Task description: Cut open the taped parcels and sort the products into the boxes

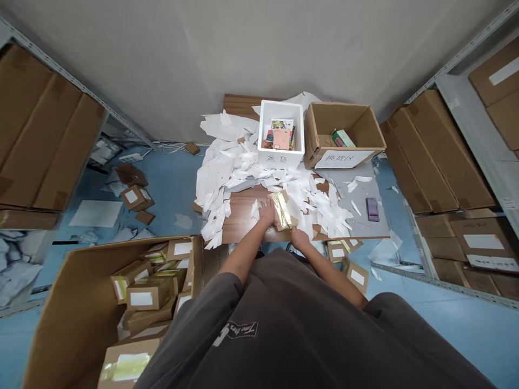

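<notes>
A small cardboard box (280,208) with shiny yellowish tape along its top lies on the brown wooden table (243,208) in front of me. My left hand (266,211) grips its left side, fingers against the cardboard. At the near right corner of the box is my right hand (299,239), closed around something slim whose tip meets the tape; its kind is too small to make out. Torn white paper pieces (320,208) lie around the box, many of them heaped to its left and right.
Behind the work spot stand a white foam box (280,159) holding small packets and an open carton (348,158) with a green-and-white box inside. A purple pack (372,209) lies at right. A large carton (60,319) of taped parcels stands at lower left. Shelves flank both sides.
</notes>
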Demonstrator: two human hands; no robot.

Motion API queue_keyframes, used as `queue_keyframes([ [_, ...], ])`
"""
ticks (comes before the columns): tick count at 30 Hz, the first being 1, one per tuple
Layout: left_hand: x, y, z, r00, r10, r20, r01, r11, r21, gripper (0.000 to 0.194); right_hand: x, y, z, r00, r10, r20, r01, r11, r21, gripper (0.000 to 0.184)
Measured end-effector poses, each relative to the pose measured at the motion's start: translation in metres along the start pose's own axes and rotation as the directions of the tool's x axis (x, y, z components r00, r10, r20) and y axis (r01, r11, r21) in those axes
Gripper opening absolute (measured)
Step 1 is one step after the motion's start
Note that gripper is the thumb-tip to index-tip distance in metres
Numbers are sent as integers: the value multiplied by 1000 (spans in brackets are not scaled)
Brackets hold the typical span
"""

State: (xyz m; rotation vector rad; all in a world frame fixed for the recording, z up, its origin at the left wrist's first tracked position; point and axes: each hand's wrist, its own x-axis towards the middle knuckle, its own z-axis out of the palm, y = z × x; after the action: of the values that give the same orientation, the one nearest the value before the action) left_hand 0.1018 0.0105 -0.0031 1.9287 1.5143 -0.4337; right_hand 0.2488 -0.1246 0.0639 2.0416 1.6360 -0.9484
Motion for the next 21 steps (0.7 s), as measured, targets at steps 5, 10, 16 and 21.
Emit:
queue_keyframes([
  [5,-1,-5,-2,1000,-26,3,26,1000,2,164,-20,29,1,1000,-26,14,26,1000,4,48],
  [10,-14,-6,0,999,-25,-28,25,1000,-19,169,-10,70,-9,987,69,-148,-38,978,203,50],
  [16,-44,23,28,976,-203,-78,204,979,9,164,54,58,-19,970,149,-194,-63,919,389,86],
  [21,-62,29,35,980,-100,-172,109,993,39,138,90,59,-21,964,122,-236,-8,901,433,87],
])
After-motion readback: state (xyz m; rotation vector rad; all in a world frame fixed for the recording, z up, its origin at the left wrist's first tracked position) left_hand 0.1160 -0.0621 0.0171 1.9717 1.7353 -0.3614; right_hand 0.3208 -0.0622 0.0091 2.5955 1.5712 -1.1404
